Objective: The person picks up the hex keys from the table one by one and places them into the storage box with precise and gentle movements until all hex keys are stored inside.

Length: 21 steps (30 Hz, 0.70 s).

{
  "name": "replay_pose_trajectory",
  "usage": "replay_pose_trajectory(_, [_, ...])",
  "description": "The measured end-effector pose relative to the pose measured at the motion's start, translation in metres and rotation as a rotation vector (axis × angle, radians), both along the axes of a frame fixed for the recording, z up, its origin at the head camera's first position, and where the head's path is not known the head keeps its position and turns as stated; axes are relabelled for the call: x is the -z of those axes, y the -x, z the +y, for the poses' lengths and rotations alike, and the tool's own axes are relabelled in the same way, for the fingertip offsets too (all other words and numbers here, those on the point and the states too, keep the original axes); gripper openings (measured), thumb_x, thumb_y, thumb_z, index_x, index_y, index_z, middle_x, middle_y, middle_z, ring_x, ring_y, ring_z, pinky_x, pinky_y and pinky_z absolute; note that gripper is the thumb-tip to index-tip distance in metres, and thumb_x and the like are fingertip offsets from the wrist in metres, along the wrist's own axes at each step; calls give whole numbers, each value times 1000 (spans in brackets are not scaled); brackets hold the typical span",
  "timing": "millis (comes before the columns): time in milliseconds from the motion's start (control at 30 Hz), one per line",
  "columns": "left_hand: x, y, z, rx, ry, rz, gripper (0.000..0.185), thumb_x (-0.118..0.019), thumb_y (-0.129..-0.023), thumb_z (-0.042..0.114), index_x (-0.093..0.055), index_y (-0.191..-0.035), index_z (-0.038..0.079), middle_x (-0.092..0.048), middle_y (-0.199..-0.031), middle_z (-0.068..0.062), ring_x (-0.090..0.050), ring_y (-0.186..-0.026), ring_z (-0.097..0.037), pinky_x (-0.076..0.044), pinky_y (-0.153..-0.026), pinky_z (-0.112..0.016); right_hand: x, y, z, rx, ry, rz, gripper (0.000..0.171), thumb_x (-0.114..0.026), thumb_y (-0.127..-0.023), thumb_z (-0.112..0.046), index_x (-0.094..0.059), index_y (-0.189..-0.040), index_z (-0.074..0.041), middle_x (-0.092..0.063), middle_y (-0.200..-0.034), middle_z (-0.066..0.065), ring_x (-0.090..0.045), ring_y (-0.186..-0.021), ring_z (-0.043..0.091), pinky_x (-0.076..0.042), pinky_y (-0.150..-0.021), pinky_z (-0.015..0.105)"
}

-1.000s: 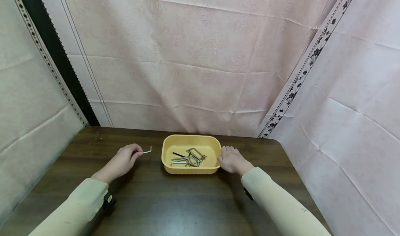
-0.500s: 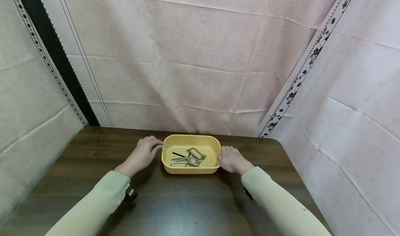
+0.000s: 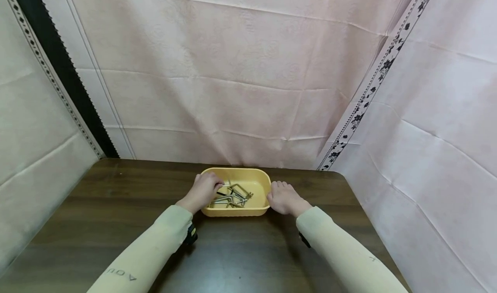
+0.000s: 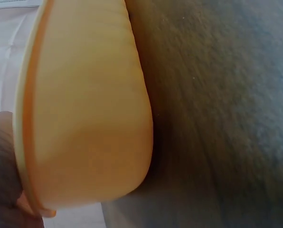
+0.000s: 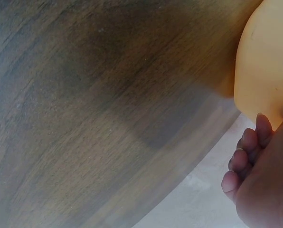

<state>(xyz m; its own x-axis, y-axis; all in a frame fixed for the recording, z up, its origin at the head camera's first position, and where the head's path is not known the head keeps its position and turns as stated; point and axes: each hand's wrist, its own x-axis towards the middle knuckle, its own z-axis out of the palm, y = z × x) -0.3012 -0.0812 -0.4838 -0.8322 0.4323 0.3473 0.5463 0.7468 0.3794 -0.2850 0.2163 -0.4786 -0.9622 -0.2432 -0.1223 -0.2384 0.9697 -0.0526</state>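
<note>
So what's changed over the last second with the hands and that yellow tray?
The left hand carried a small silver hex key from the dark wooden table rightward to over the yellow plastic tray; the key is now hidden behind its fingers. The right hand stayed against the tray's right side, and the hex keys in the tray lie as before.

Dark wooden table (image 3: 97, 206), pink draped cloth (image 3: 233, 68) behind and beside it.
</note>
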Motion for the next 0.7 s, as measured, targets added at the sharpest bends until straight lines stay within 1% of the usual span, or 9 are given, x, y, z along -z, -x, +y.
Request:
replay_pose_trajectory(100, [2, 1, 3, -12, 45, -21, 12, -64, -94, 16, -75, -91, 13, -63, -89, 3, -56, -86, -19, -34, -78, -46, 0, -1, -1, 7, -7, -7, 28, -31, -102, -30, -46, -109, -8, -48, -104, 6, -44, -98, 25, -34, -92, 43])
replay_pose_trajectory(233, [2, 0, 5, -24, 106, -50, 15, -63, -94, 16, -73, -83, 14, -61, -83, 5, -54, -81, -17, -33, -80, -46, -3, -4, -3, 0, -6, -19, 27, -32, -101, -28, -47, -109, -7, -48, -104, 8, -44, -98, 26, -34, -92, 44])
replay_pose_trajectory(400, [1, -2, 4, -25, 146, -67, 20, -64, -94, 15, -68, -75, 15, -59, -79, 8, -51, -77, -14, -32, -85, -48, -2, -3, -4, -13, -20, -18, 26, -32, -102, -28, -46, -109, -7, -48, -103, 7, -44, -96, 26, -34, -91, 44])
replay_pose_trajectory(500, [0, -3, 4, -19, 147, -79, 17, -64, -93, 16, -71, -78, 16, -62, -83, 8, -56, -80, -15, -32, -93, -51, 1, -2, -3, -9, -30, -14, 28, -32, -102, -30, -46, -110, -8, -48, -104, 7, -43, -97, 25, -34, -91, 43])
replay_pose_trajectory(600, [0, -3, 3, -21, 138, -95, 9, -66, -92, 17, -75, -89, 18, -67, -91, 7, -61, -90, -17, -29, -101, -56, -1, -2, -3, -5, -21, -18, 29, -32, -102, -30, -46, -112, -7, -48, -105, 7, -44, -98, 25, -34, -92, 43])
replay_pose_trajectory(700, [1, -2, 3, -20, 111, -128, 9, -67, -92, 17, -75, -95, 17, -69, -94, 6, -62, -94, -18, -24, -105, -57, -3, -4, -4, -3, -13, -24, 29, -33, -101, -28, -47, -112, -6, -48, -105, 8, -44, -98, 25, -34, -92, 44])
